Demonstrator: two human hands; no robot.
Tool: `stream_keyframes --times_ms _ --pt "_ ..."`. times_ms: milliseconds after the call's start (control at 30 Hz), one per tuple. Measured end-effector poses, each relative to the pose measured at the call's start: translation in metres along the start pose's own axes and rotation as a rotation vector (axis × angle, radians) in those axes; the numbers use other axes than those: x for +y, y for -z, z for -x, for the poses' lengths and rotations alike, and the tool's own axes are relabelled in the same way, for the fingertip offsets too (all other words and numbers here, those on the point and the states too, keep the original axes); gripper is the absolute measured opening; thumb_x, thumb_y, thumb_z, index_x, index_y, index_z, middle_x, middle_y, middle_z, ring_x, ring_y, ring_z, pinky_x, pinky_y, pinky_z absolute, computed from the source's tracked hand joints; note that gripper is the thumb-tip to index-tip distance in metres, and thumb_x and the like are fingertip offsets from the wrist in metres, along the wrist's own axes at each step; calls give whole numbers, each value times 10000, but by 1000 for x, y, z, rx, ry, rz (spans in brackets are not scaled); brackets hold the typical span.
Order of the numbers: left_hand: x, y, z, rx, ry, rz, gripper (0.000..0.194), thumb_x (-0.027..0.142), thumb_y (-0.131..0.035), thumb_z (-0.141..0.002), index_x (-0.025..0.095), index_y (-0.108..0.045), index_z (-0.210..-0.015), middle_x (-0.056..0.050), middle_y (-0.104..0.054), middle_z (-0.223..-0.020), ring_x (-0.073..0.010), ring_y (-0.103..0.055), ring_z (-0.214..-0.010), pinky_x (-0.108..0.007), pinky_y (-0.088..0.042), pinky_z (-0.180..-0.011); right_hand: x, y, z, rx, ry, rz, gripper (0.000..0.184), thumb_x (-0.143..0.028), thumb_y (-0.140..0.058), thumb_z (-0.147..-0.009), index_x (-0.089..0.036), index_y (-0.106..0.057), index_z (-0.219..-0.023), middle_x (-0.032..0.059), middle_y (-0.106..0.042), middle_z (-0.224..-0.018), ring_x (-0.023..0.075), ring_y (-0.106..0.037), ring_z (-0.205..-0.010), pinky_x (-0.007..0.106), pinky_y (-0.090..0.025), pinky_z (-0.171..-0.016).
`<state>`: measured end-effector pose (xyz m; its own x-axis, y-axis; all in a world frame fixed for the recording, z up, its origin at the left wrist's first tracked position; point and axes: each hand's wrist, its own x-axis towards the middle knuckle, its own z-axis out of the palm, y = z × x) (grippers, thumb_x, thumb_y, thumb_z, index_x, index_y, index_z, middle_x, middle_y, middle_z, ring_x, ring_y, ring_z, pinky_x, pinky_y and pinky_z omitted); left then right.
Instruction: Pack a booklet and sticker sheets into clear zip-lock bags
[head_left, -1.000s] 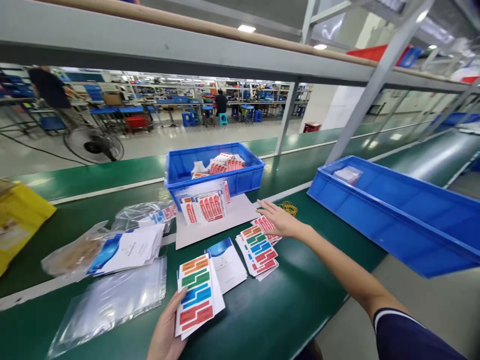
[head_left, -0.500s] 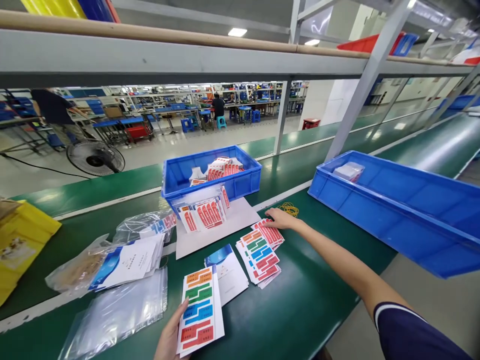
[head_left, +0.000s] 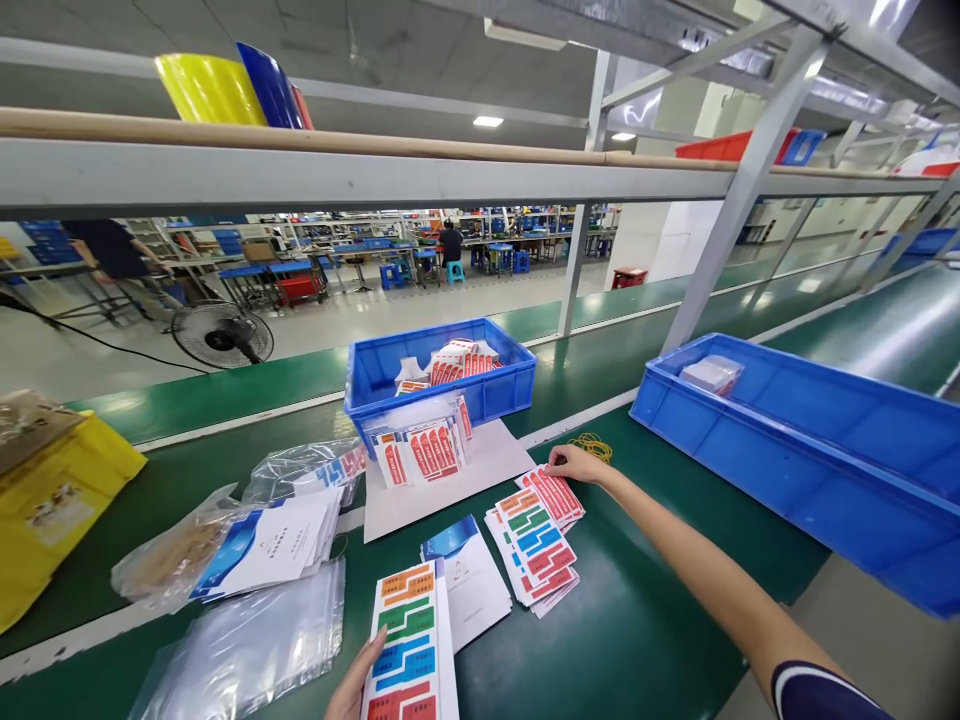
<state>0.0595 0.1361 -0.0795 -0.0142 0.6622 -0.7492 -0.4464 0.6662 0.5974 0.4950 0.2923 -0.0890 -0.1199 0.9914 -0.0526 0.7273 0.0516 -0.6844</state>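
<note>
My left hand (head_left: 358, 684) is closed on a colored label sheet (head_left: 407, 640) with orange, green, blue and red shapes; a white sheet edge shows behind it. Fingers pinched, my right hand (head_left: 577, 464) grips the top edge of a red label sheet (head_left: 556, 494) on a small pile. Overlapping that pile is a stack of multicolored label sheets (head_left: 531, 545). Between the hands lies a blue-and-white booklet (head_left: 466, 590), partly under the held sheet. Yellow rubber bands (head_left: 592, 447) lie just behind my right hand.
A blue bin (head_left: 442, 392) holds red-and-white cards; bagged cards (head_left: 424, 455) lean on its front. On the left are booklets (head_left: 274, 540), clear plastic bags (head_left: 255, 640) and a yellow box (head_left: 67, 500). A long blue bin (head_left: 795, 450) stands right, under a metal frame post (head_left: 739, 190).
The view has tilted up, so the scene sits lower. My right hand's fingers have closed at the red label sheet's edge. My left hand still holds the colored sheet.
</note>
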Motion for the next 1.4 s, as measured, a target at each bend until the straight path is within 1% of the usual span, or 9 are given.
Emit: stream_keyframes --times_ms 200,400,600,833,900,1000,1100,1233,1400 --pt "0 -16 18 6 29 48 586 237 -700 -736 98 -439 -1241 -81 -708 -636 -311 -703 -636 -363 -567 -517 1 -5 -5 32 -27 -99 182 -311 -654 -674 -140 -618 -724 35 -656 -689 165 -589 -646 245 -437 -581" --pt "-5 -17 20 -32 -43 55 375 210 -687 -746 115 -515 -1066 -89 -720 -691 -271 -699 -597 -343 -559 -498 -4 -9 -5 113 -23 -144 156 -309 -603 -681 -154 -592 -679 -6 -612 -630 144 -556 -605 235 -415 -574" --pt "-7 -16 20 -117 -91 115 347 206 -675 -753 114 -548 -1063 -95 -737 -812 -290 -708 -718 -432 -578 -663 -21 -8 3 293 -70 -131 120 -277 -572 -694 -165 -563 -651 0 -589 -605 154 -534 -597 239 -385 -569" --pt "-7 -20 20 -359 -112 316 387 318 -578 -839 94 -562 -1153 -122 -720 -988 -284 -676 -915 -464 -505 -877 -78 12 18 640 -83 -143 340 -352 -379 -865 -134 -487 -1102 89 -621 -775 202 -553 -659 289 -397 -593" --pt "-8 -21 21 -391 -126 373 421 358 -565 -846 99 -553 -1177 -121 -712 -1021 -276 -670 -931 -463 -484 -907 -117 -2 25 559 -6 -263 382 -400 -349 -886 -151 -478 -1145 70 -628 -781 177 -555 -613 277 -419 -560" --pt "-7 -23 27 -455 -173 424 488 441 -534 -848 98 -544 -1196 -132 -703 -1040 -282 -663 -944 -458 -476 -910 -184 -50 44 118 166 -602 327 -410 -498 -833 -178 -586 -1047 35 -646 -785 150 -567 -600 265 -451 -558" --pt "-5 -21 32 -451 -251 424 521 512 -519 -831 98 -574 -1143 -140 -704 -1020 -278 -670 -909 -430 -495 -872 -236 -109 65 -166 325 -598 242 -343 -527 -838 -187 -655 -971 30 -667 -803 169 -606 -723 291 -486 -663" --pt "-2 -11 32 -349 -341 249 401 293 -691 -744 128 -574 -1090 -108 -715 -944 -233 -682 -812 -380 -509 -822 -256 -162 83 -60 494 -229 257 -237 -492 -872 -237 -640 -1082 48 -652 -900 211 -571 -855 382 -469 -808" --pt "6 2 42 -373 -555 -243 351 252 -619 -777 167 -537 -1108 -73 -692 -919 -213 -655 -759 -359 -496 -749 -245 -158 92 147 560 -23 544 -235 -567 -824 -220 -407 -1344 119 -490 -1266 278 -420 -1186 466 -355 -1009"
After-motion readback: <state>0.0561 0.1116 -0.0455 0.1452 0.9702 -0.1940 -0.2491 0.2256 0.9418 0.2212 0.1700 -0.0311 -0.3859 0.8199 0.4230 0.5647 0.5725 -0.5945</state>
